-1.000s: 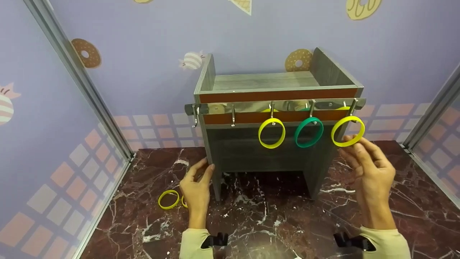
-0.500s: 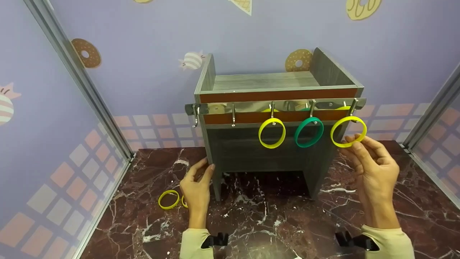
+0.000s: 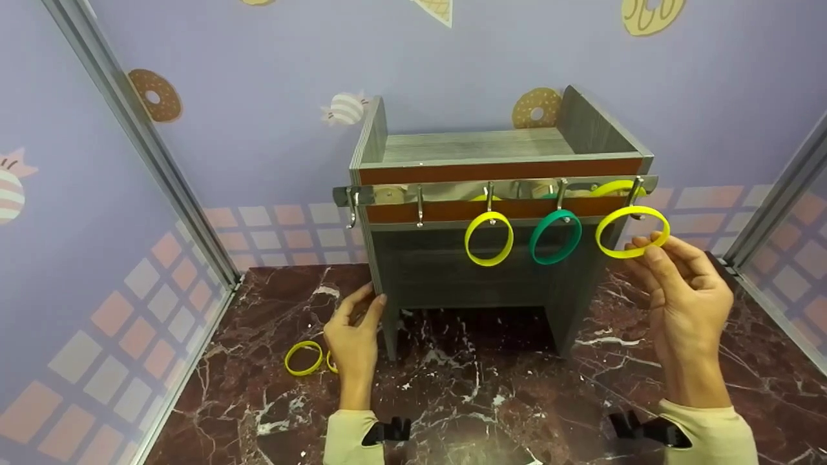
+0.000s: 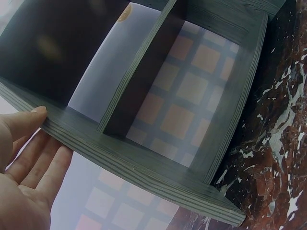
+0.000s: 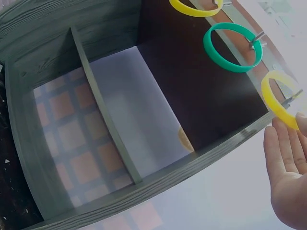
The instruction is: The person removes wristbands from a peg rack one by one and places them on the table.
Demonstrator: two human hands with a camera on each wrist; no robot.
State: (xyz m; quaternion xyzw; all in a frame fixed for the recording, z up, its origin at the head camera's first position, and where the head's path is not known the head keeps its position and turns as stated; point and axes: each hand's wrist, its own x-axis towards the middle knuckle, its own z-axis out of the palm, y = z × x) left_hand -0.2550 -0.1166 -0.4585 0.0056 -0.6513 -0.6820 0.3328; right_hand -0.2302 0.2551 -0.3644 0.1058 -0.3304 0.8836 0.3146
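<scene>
Rack [image 3: 497,172] in grey wood grain, with a brown band across its front, stands upright on a dark red, white-veined marble tabletop [image 3: 478,403]. Along the rack's front runs a shiny metal strip [image 3: 452,192] with five hooks. At the rack's right end, the right hand [image 3: 691,303] pinches a yellow ring [image 3: 620,254] by its lower right edge, between thumb and fingers; the end of the last hook shows inside this ring. Next to it on the rack's front hangs a green ring [image 3: 535,244], then another yellow ring [image 3: 470,243] on the middle hook. At the rack's left side, the left hand [image 3: 352,336] grips the upright panel, thumb on one face, fingers on the other. Left of the rack, two more yellow rings [image 3: 287,361] lie on the tabletop, one partly hidden by that hand. Behind the rack is a lilac wall [image 3: 258,129] printed with sweets and doughnuts.
</scene>
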